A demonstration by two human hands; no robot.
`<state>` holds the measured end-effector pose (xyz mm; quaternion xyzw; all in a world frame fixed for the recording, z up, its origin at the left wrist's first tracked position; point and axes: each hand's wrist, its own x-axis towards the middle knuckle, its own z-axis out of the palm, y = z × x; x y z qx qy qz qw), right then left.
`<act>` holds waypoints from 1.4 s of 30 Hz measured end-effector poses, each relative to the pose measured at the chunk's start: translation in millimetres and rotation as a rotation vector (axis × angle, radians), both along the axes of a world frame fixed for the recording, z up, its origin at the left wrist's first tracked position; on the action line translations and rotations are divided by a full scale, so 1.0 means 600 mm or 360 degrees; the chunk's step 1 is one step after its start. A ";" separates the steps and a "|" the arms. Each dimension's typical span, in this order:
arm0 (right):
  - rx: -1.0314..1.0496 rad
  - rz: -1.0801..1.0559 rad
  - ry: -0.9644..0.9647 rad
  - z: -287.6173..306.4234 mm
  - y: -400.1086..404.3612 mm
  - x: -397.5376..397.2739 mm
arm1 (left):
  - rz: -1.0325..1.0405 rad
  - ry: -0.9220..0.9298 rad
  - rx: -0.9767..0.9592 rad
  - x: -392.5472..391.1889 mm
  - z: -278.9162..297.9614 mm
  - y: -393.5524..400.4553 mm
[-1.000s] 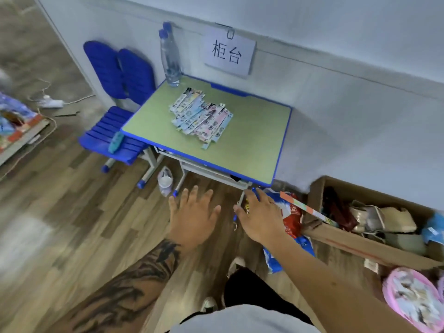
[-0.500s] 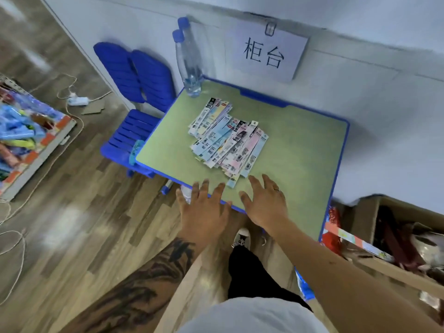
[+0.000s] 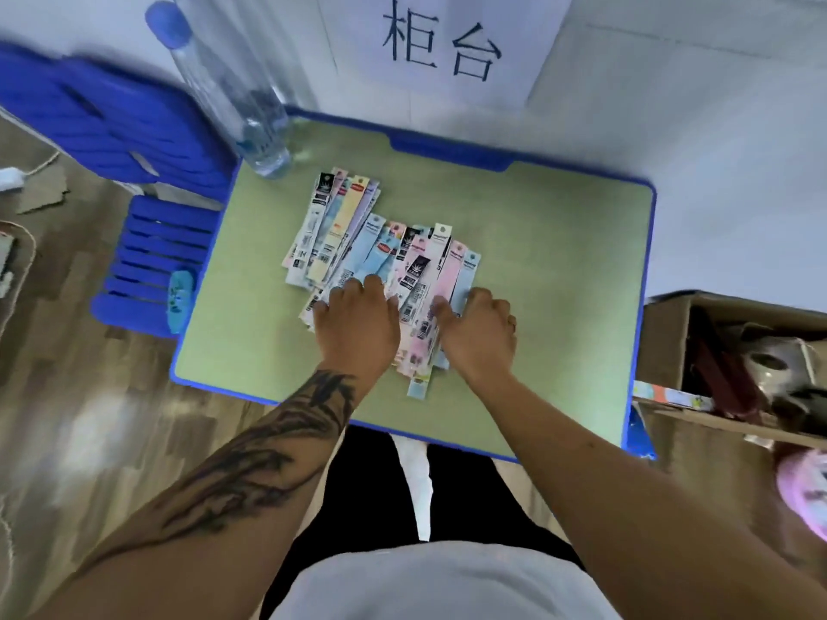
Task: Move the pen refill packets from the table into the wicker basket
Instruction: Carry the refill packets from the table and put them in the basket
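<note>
A fanned pile of pen refill packets [image 3: 353,234], pastel blue, pink, yellow and white, lies on the green table [image 3: 559,270] with a blue rim. My left hand [image 3: 353,319] is on the near left part of the pile, its fingers curled down onto the packets. My right hand [image 3: 479,328] is at the pile's near right edge, with its thumb on a pink packet and its fingers curled round the outer packets. The near ends of several packets are hidden under my hands. No wicker basket shows in this view.
A clear water bottle [image 3: 241,105] with a blue cap stands at the table's far left corner. A blue chair [image 3: 147,243] is left of the table. An open cardboard box [image 3: 671,333] of goods sits on the floor to the right, and a pink object [image 3: 805,490] lies near it.
I have stepped up to the table. Both hands moved from its near edge forward onto the pile, and their fingers went from spread to curled on the packets.
</note>
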<state>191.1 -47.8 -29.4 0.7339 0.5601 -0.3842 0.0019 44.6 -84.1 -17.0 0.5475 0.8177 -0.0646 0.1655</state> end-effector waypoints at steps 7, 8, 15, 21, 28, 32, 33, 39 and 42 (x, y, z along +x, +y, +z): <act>-0.0088 -0.0644 0.0096 -0.012 0.019 -0.068 | -0.0146 -0.0277 -0.0079 -0.023 -0.020 0.039; -0.0107 -0.0701 0.0135 -0.014 0.022 -0.073 | -0.0145 -0.0318 -0.0089 -0.028 -0.020 0.041; -0.0039 -0.1022 0.0207 -0.003 0.016 -0.080 | -0.0358 -0.0352 -0.0163 -0.052 -0.027 0.055; 0.0000 -0.1167 0.0207 0.005 -0.011 -0.071 | -0.0518 -0.0391 -0.0264 -0.052 -0.010 0.073; 0.0119 -0.1370 0.0414 0.023 -0.045 -0.014 | -0.0403 -0.0653 -0.0149 -0.048 0.013 0.066; 0.0233 -0.1516 0.0643 0.061 -0.087 0.041 | -0.0426 -0.0766 0.0011 -0.015 0.044 0.057; 0.0269 -0.1551 0.0707 0.074 -0.101 0.059 | -0.0463 -0.0828 0.0036 0.003 0.054 0.052; 0.0528 -0.1733 0.1060 0.166 -0.230 0.205 | -0.0965 -0.1041 -0.0037 0.190 0.141 -0.020; 0.0709 -0.1821 0.1099 0.212 -0.323 0.296 | -0.0990 -0.1280 -0.0070 0.314 0.189 -0.082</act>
